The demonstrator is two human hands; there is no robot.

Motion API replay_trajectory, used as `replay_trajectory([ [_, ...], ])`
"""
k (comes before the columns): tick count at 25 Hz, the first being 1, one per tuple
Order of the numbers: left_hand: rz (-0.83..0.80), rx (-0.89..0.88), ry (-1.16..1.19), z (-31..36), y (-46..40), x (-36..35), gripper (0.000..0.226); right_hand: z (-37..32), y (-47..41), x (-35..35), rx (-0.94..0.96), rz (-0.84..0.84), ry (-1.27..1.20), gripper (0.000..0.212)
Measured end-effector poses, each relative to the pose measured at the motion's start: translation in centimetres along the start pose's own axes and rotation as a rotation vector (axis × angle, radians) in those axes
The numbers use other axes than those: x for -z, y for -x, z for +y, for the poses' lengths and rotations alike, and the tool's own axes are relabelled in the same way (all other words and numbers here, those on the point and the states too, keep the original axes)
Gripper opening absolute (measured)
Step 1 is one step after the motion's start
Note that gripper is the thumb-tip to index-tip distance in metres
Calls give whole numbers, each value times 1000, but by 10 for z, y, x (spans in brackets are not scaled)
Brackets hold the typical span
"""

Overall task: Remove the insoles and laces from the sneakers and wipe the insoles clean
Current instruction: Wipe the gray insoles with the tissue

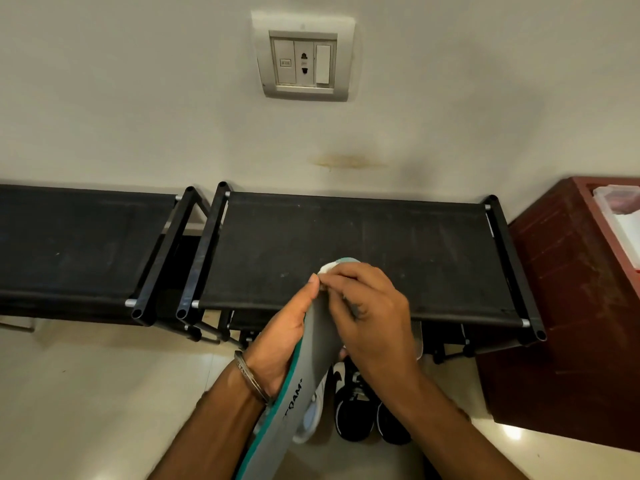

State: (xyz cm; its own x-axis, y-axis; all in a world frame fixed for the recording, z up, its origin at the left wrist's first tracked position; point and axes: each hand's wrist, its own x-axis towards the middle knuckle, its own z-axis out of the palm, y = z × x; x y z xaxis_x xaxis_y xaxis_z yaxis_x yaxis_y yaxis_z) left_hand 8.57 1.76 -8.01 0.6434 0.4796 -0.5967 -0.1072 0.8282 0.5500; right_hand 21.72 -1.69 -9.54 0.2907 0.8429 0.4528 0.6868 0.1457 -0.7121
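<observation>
Pale floor tiles underfoot, cream wall ahead; observations run outward from the hands.

Left hand: fingers curled under a grey insole, thumb lying up along its near edge; a metal bangle sits on that wrist; the insole runs from below the forearm up past the thumb, teal along its rim, black lettering partly readable near the wrist.

Right hand: fingers bent, pressing a small white wad, probably a wipe, against the insole's upper end just beyond the left thumb; the insole's teal tip shows past the fingertips.

Below both hands, on the floor: a white sneaker under the insole, mostly hidden; just to the right of it a black pair of sneakers, partly covered by the right forearm; whether laces are in them cannot be told.

Beyond the hands: a black fabric-topped shoe rack; a second rack to the left of it; a dark red cabinet off to the right, with a clear plastic container at its top.

Farthest, above the hands on the wall: a switch and socket plate; a brownish stain lower down.
</observation>
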Motion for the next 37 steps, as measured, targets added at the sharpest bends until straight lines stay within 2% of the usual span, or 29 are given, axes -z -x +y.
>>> replay_trajectory([
  [3, 36, -1, -87, 0, 1, 0, 60, 1, -3, 1, -100, 42, -21, 19],
  [7, 23, -29, -63, 0, 2, 1, 61, 2, -1, 3, 0, 5, 17, 19],
  [10, 27, -20, -62, 0, 2, 1, 61, 3, 1, 5, -106, 47, 11, 20],
  [13, 25, -3, 88, 4, 3, 1, 61, -3, 10, -1, 24, -42, 39, 19],
  [17, 34, 1, 91, 5, 1, 6, 63, 4, 6, 0, -70, 45, 63, 17],
  [20, 10, -3, 214, 8, 3, 3, 64, -5, 13, -5, 52, -42, 52, 18],
  [24, 35, -1, 168, 6, 1, 5, 64, 2, 9, -5, -39, 53, 81, 19],
  [27, 13, 18, 216, 9, 3, 3, 65, -3, 17, -7, 67, -36, 95, 17],
  [30, 38, -13, 158, 8, 2, 6, 63, 5, 11, -2, -34, 37, 116, 16],
  [34, 10, -26, 204, 9, 4, 6, 63, 3, 15, 0, 87, -34, 130, 16],
  [37, 56, -27, 172, 8, 2, 6, 62, 3, 13, 1, 37, -1, 141, 17],
])
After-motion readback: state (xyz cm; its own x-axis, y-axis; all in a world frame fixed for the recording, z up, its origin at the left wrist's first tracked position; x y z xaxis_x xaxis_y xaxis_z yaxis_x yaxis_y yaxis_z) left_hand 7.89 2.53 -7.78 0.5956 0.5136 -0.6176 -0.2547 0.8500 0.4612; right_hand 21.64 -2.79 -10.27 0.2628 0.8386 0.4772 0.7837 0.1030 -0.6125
